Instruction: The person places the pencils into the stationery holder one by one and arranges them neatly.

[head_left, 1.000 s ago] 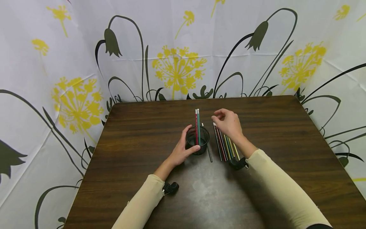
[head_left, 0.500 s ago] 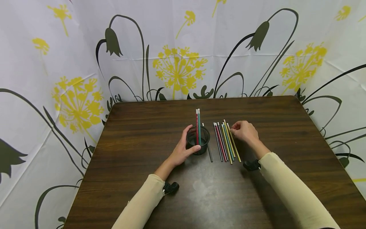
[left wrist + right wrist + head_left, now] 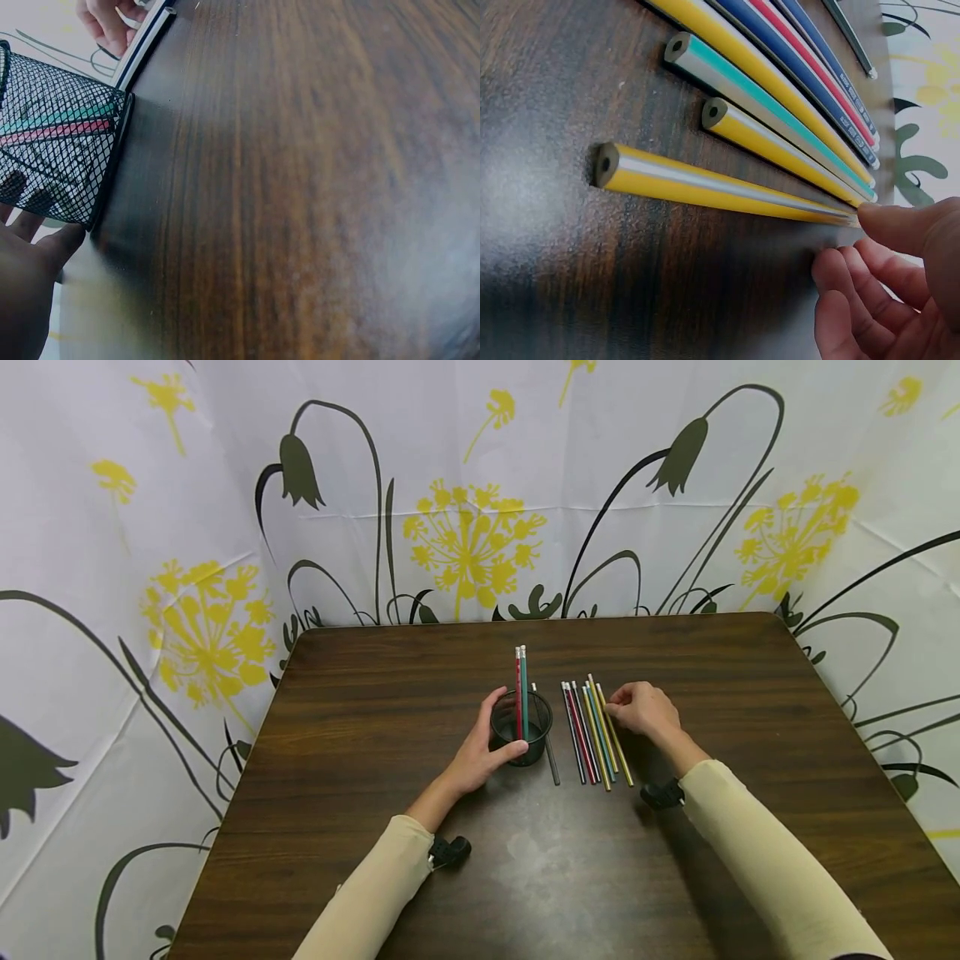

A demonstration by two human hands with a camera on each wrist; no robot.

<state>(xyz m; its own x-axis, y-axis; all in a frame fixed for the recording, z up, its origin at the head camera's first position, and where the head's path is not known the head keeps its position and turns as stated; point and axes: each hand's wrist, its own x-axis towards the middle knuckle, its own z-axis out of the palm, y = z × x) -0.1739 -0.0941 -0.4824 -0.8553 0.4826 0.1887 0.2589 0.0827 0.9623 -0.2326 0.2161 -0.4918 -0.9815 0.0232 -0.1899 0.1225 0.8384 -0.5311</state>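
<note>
My left hand point(image 3: 476, 758) holds a black mesh pencil cup point(image 3: 537, 747), thumb at the near side and fingers round the far side. In the cup stand a red pencil point(image 3: 517, 672) and a green pencil point(image 3: 524, 672); the mesh shows both in the left wrist view. My right hand point(image 3: 647, 707) pinches the eraser end of the rightmost yellow pencil point(image 3: 705, 184), which lies on the table at a slant. Its thumb shows at that end in the right wrist view, other fingers curled below. Beside it lie another yellow pencil point(image 3: 780, 150) and a green-striped pencil point(image 3: 750, 97).
More pencils, including a red one point(image 3: 810, 56) and a dark blue one point(image 3: 772, 56), lie side by side to the left. A single dark pencil point(image 3: 554, 767) lies just right of the cup. Behind the wooden table point(image 3: 375, 693) hangs a flower-patterned curtain point(image 3: 465, 435).
My right hand has moved from above the pencils' far ends to the right, down to the rightmost yellow pencil. My left hand and the cup stay in place.
</note>
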